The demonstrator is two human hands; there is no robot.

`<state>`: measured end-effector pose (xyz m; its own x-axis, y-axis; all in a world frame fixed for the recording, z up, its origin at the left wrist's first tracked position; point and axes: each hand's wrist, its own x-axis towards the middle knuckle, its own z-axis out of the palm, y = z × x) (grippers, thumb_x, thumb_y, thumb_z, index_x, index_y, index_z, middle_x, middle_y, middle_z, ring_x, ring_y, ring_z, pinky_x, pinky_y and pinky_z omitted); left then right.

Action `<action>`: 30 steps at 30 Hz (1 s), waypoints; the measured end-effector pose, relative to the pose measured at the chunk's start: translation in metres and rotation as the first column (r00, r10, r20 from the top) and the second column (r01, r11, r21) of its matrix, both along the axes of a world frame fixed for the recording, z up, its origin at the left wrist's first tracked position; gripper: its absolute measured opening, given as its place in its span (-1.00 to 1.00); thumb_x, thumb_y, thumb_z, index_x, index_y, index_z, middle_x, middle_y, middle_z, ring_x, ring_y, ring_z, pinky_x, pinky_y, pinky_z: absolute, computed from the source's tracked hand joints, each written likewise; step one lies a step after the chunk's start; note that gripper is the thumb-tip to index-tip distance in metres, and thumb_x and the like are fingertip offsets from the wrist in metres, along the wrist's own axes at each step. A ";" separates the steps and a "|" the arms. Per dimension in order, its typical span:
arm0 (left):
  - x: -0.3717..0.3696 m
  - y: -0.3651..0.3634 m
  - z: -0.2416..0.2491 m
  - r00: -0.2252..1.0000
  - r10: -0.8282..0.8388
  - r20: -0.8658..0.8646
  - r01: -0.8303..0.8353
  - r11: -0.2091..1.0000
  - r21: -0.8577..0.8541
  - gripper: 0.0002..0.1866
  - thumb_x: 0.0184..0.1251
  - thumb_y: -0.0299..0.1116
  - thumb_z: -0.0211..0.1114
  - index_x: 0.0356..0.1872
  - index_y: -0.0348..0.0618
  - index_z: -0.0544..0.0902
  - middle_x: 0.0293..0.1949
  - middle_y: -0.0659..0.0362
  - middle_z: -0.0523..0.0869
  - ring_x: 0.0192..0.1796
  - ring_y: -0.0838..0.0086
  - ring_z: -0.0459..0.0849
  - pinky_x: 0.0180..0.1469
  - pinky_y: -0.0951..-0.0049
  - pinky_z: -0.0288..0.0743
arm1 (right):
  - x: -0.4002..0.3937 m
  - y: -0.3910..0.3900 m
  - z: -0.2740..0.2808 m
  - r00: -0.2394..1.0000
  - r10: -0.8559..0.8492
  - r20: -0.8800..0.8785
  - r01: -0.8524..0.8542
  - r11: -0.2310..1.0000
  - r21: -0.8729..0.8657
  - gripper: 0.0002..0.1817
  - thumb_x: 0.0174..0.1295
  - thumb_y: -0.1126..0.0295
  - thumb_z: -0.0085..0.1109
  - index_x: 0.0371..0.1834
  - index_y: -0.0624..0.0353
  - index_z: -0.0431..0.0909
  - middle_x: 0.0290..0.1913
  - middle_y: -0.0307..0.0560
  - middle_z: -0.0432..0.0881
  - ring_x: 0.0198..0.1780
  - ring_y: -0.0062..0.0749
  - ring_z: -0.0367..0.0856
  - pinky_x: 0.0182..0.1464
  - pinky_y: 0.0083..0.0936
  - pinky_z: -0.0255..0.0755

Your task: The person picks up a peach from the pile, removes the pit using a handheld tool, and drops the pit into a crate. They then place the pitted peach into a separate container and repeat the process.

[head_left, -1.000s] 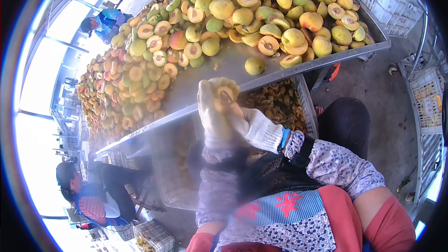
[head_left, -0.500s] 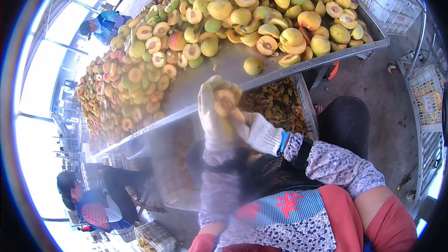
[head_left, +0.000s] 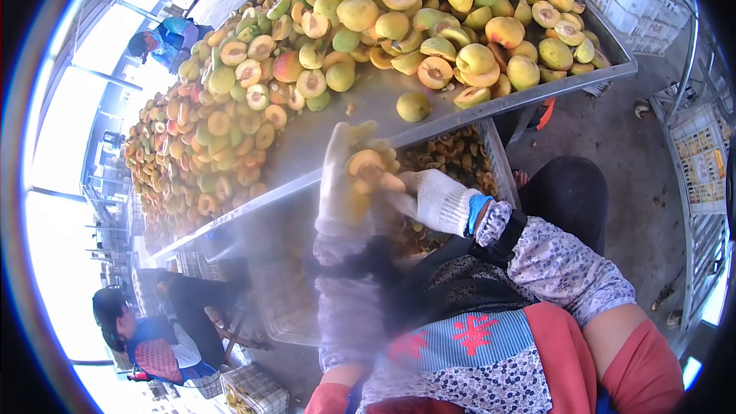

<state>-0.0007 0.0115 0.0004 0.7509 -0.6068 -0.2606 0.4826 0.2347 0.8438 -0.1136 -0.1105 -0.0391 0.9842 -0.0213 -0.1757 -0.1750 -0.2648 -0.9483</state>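
In front of my chest, below the table's metal edge, my left hand (head_left: 339, 180) in a pale glove holds a peach half (head_left: 366, 169). Its cut orange face points up, and the gloved fingers curl round its far side. My right hand (head_left: 443, 201), in a white knit glove, is close against the right side of the fruit with its fingers bent. Whether those fingers hold a small tool is not visible. A single peach (head_left: 413, 106) lies on the bare metal just beyond my hands.
A large heap of whole and halved peaches (head_left: 360, 14) covers much of the metal table (head_left: 307, 134). Under its edge stands a crate (head_left: 502, 172) of cut pieces. White crates (head_left: 636, 8) stand at the right. One person (head_left: 157, 341) sits at lower left, another (head_left: 165, 42) farther back.
My left hand has shifted slightly left and its fingers have spread a little round the peach half. My right hand has drawn back slightly to the right.
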 end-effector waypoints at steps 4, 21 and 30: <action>-0.019 -0.010 -0.002 0.970 0.202 0.134 -0.211 0.976 0.061 -0.50 0.53 0.01 0.15 0.08 -0.31 0.52 -0.32 0.15 0.61 -0.26 0.35 0.64 -0.24 0.29 0.59 | 0.000 0.020 -0.021 0.989 -0.103 0.111 0.074 0.968 0.238 -0.58 0.49 0.11 0.08 0.01 0.32 0.62 -0.21 0.20 0.72 -0.12 -0.12 0.71 -0.04 -0.29 0.50; -0.012 -0.002 -0.017 0.697 -0.049 0.715 -0.154 0.964 0.216 -0.48 0.54 -0.04 0.13 0.11 -0.42 0.54 -0.47 0.10 0.61 -0.43 0.35 0.64 -0.33 0.37 0.58 | -0.013 0.009 0.011 0.864 0.314 -0.394 0.119 0.634 0.764 -0.35 0.35 -0.35 0.04 -0.27 0.12 0.54 -0.62 -0.33 0.39 -0.71 -0.61 0.31 -0.71 -0.60 0.22; -0.026 -0.012 -0.006 0.990 0.112 -0.091 -0.131 0.959 -0.252 -0.65 0.58 -0.12 0.11 0.07 -0.20 0.60 -0.46 0.31 0.56 -0.40 0.45 0.58 -0.40 0.38 0.50 | -0.013 -0.005 0.016 0.791 0.575 -0.207 -0.074 0.425 0.902 -0.47 0.46 -0.23 -0.08 -0.37 -0.04 0.55 -0.64 -0.45 0.38 -0.71 -0.67 0.30 -0.70 -0.62 0.09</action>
